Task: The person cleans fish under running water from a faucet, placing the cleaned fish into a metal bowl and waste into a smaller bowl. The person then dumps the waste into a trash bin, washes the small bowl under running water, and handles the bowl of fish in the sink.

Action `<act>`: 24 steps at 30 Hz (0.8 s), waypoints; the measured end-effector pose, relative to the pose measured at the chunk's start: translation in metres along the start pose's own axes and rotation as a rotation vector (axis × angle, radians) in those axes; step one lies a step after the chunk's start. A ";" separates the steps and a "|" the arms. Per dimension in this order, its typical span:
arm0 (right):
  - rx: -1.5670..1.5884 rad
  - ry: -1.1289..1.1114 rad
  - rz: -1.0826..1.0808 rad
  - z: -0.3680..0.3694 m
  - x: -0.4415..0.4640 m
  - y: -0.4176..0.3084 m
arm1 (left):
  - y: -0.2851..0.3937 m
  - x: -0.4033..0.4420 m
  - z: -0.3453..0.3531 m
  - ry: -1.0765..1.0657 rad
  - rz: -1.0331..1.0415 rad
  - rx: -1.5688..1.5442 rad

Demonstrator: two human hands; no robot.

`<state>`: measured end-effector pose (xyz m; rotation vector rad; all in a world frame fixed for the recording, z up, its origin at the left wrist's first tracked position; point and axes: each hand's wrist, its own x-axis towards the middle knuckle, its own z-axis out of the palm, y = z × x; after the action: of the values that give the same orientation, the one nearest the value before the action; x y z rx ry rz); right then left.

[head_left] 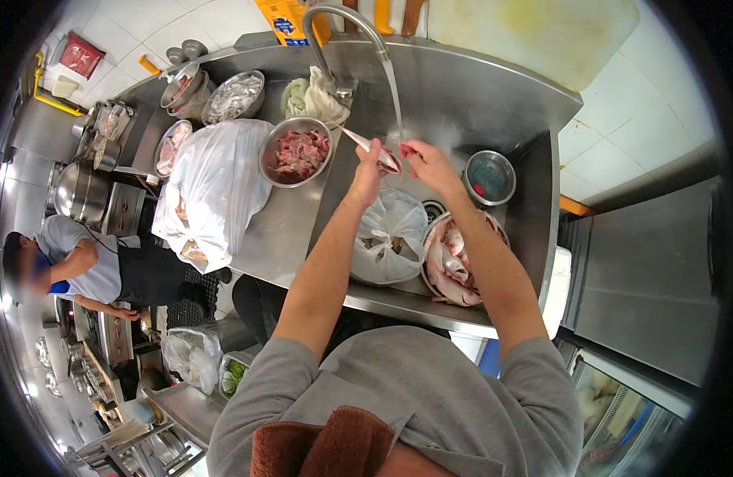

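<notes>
My left hand (pixel 368 168) is wrapped round a slim silver fish (pixel 355 138), its tail pointing up and left, its reddish cut end toward my right hand. My right hand (pixel 432 167) pinches a small dark-red piece (pixel 407 149), perhaps fish innards, beside the stream from the curved tap (pixel 380 49). Both hands are over the steel sink (pixel 493 95). Below them stand a basin of pale fish (pixel 452 266) and a container lined with a white plastic bag (pixel 388 258). Left of the fish, a steel bowl (pixel 272 171) holds reddish cut pieces.
Right of my right hand stands a steel bowl of water (pixel 490 176) with something red in it. A large white plastic bag (pixel 223 175) covers part of the left counter, with several filled bowls behind. A cloth (pixel 322 103) lies by the tap. Another person (pixel 100 258) stands at the far left.
</notes>
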<state>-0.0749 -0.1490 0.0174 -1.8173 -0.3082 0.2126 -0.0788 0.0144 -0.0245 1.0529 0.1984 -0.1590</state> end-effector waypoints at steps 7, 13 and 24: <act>-0.330 -0.119 -0.113 -0.007 -0.003 0.001 | 0.009 -0.008 0.008 0.042 0.068 0.186; -0.357 -0.259 -0.086 -0.020 -0.003 0.008 | 0.022 -0.013 0.014 0.056 0.016 0.212; -0.086 0.000 0.037 -0.012 0.042 -0.013 | -0.006 -0.007 -0.035 0.145 -0.081 -0.072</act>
<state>-0.0328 -0.1436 0.0339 -1.9091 -0.2877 0.2277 -0.0903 0.0424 -0.0450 0.9859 0.3752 -0.1474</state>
